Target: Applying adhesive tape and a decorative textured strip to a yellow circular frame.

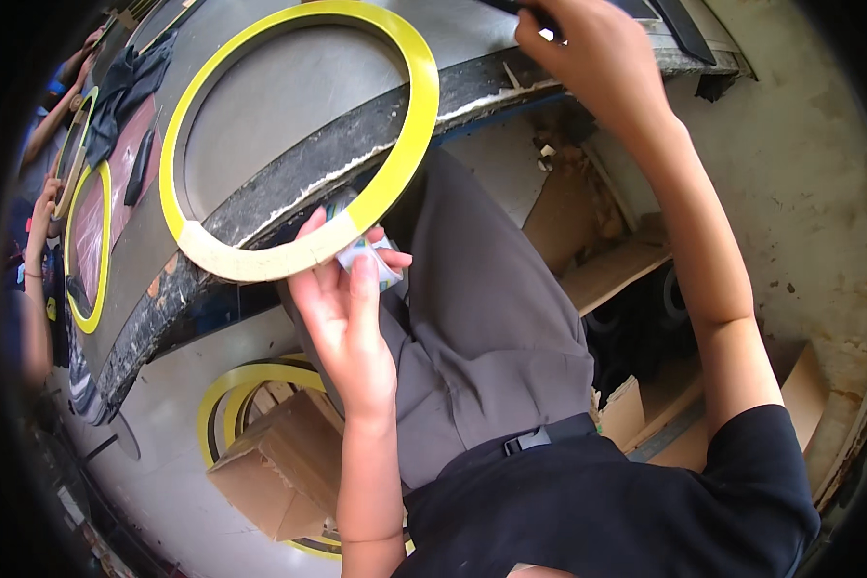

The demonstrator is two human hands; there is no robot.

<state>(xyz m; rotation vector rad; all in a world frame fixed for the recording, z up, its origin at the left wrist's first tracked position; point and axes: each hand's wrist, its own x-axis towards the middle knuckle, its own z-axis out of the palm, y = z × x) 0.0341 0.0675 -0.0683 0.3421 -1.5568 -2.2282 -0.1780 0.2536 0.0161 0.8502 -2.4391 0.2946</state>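
A large yellow ring (422,106) with a dark inner side leans over the worn edge of the work table. Its lower stretch is pale beige instead of yellow. My left hand (352,337) is closed on that pale part from below, thumb in front and fingers partly hidden behind. A small white, blue and green printed thing (385,275), perhaps a wrapper or roll, is tucked among the same fingers. My right hand (597,58) is raised over the table's far right, closed around a dark slim object (547,21) whose kind I cannot make out.
The grey metal table (294,96) has a chipped black edge. At left lie a second yellow ring (71,260), a black-handled tool (139,169) and dark cloth (130,82); another person's hands (46,207) are nearby. Below stand a torn cardboard box (279,462) and more yellow rings (212,409).
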